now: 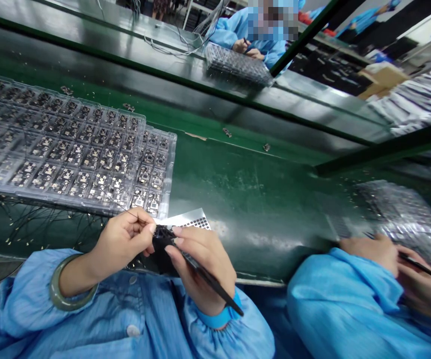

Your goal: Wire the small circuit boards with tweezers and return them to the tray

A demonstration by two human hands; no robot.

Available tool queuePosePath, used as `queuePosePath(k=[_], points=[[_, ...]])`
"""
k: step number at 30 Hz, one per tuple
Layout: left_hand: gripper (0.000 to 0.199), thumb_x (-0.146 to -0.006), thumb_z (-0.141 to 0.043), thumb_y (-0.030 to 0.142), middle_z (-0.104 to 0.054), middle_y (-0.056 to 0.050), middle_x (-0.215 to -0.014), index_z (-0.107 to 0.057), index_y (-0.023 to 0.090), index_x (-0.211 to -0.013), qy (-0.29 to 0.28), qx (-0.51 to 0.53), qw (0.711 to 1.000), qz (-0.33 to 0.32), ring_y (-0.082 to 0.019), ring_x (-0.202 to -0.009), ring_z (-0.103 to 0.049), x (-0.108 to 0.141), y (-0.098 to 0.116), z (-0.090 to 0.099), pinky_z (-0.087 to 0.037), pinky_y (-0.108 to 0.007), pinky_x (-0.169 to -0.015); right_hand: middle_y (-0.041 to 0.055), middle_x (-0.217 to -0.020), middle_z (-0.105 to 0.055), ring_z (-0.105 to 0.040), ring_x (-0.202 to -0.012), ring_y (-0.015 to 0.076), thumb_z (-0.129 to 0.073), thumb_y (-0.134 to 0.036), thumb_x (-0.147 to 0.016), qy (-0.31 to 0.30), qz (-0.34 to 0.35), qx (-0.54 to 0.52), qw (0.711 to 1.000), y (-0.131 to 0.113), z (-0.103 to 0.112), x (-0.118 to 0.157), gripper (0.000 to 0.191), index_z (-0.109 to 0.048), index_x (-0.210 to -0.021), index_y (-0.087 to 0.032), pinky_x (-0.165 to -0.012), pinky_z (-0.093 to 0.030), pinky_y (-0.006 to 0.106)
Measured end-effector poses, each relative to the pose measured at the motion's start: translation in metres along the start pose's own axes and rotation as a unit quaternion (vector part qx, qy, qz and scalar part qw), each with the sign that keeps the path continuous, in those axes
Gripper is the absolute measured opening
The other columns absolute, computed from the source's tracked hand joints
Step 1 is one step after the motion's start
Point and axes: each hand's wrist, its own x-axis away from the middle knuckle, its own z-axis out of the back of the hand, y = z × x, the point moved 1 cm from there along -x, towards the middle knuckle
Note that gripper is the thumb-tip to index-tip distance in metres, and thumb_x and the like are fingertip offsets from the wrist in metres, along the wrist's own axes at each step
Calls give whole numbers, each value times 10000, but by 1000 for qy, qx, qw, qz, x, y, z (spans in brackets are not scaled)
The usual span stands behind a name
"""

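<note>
The small black component (162, 238) is held just above the green table (245, 209) in a narrow grip between your left hand (121, 244) and right hand (204, 269), which also holds black tweezers (212, 280). It looks light and fragile, so take it by its edges. Beside it, a clear plastic tray (159, 172) carries rows of circuit boards (103, 159).

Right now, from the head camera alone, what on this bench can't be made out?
Head view only:
The dark part between the left hand and right hand: fingers hide most of it, so its kind is unclear.
The tip of the black tool: hidden by the right hand's fingers.
Markings on the circuit boards in the clear tray: too small to read.
The co-worker's hand: cut off by the right edge.
</note>
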Motion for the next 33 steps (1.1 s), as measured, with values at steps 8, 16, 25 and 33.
queuePosePath(k=[8,16,25,33], points=[[107,-790,-620,226,-608,46,-478,-543,164,-748,-20,-7,1000,18,-89,-423,-587,-1,0,-1,-493,-159,-439,56,-917,-719,-678,-821,204,-694,-119,-761,43,-30,-2,999,4,-1,0,247,-623,-962,-242,-710,-555,366],[118,-787,-641,237,-610,40,-484,-560,166,-738,-26,2,1000,-7,-99,-425,-598,1,0,-1,-503,-175,-439,59,-886,-696,-650,-826,213,-631,-242,-842,103,-153,-136,973,11,-6,1,44,-643,-883,-229,-741,-526,398],[108,-868,-567,237,-635,42,-515,-543,175,-783,16,28,999,-41,-97,-449,-608,1,-1,3,-510,-191,-496,14,-805,-699,-591,-607,121,-594,-303,-880,25,-344,-161,925,-1,-9,3,125,-663,-946,-222,-564,-466,237],[162,-818,-642,254,-609,29,-565,-527,180,-732,11,57,996,-72,-117,-491,-631,4,0,5,-501,-204,-506,-6,-665,-653,-591,-573,117,-595,-244,-875,-7,-308,-137,941,-17,-21,-2,80,-627,-817,-200,-521,-447,217]])
